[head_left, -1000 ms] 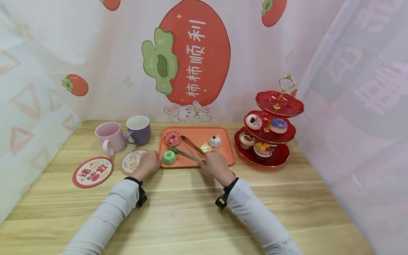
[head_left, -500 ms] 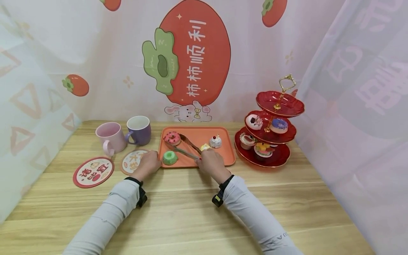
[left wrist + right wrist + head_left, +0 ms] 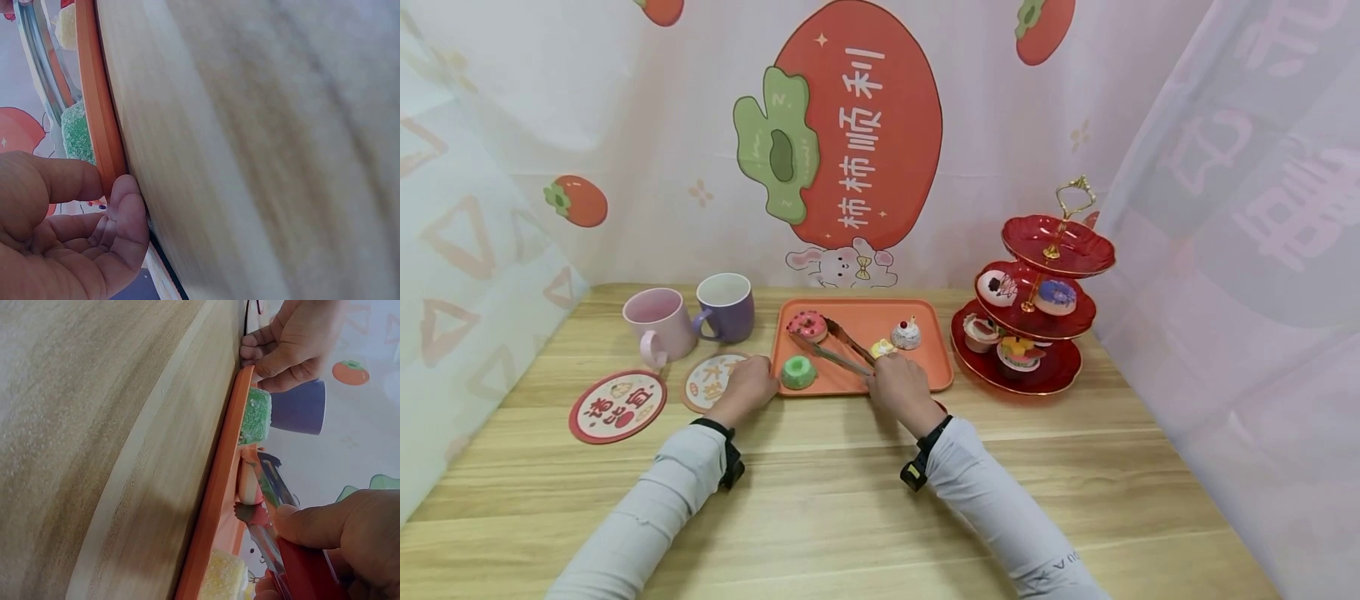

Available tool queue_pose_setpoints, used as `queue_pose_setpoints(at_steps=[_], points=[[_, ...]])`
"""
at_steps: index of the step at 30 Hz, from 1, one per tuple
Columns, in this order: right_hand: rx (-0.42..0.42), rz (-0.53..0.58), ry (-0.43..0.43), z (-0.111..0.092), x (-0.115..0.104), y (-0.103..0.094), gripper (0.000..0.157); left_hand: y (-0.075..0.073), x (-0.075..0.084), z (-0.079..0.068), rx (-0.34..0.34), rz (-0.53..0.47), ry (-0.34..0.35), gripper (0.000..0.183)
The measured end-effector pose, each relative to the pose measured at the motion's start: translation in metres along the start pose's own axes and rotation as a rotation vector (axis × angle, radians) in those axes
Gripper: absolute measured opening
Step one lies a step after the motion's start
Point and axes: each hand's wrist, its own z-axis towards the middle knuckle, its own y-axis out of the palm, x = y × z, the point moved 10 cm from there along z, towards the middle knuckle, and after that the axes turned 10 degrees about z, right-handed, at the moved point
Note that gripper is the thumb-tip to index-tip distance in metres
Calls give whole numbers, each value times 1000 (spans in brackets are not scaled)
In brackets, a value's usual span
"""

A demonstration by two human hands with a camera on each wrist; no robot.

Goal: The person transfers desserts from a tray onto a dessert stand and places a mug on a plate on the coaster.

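My left hand (image 3: 747,386) pinches the front left corner of an orange tray (image 3: 865,312) between thumb and fingers, as the left wrist view shows close up. In my right hand (image 3: 901,388) is a pair of metal tongs (image 3: 850,340) with a red handle (image 3: 306,569). Their arms reach left over the tray, and the spread tips lie at the near and right sides of a pink donut (image 3: 808,322). A green sugared cake (image 3: 798,372) sits in front of the donut. By my right hand are a yellow cake (image 3: 882,347) and a white cherry-topped cake (image 3: 906,335).
A red three-tier stand (image 3: 1037,367) with several cakes stands right of the tray. To the left are a pink mug (image 3: 658,321), a purple mug (image 3: 730,310) and two round coasters, one red-rimmed (image 3: 619,406). A printed cloth (image 3: 662,125) hangs behind the table.
My right hand and wrist have shifted slightly left, and the tong arms have come a little closer together around the donut. The left hand stays on the tray corner.
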Motion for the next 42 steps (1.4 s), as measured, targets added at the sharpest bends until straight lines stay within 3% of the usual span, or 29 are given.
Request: queue_pose_setpoints(at_steps=[5,22,33,42], points=[[-2,-3,10,0,1,1,25,-3,1,-1,33,-16,37,10],[2,25,-9,-2,1,-1,24,-3,2,-1,30,5,19,10],[9,71,-10,-13,2,-8,26,0,-1,0,10,-10,12,13],[19,28,-30,-26,5,-13,31,1,2,-1,-8,22,-19,13]])
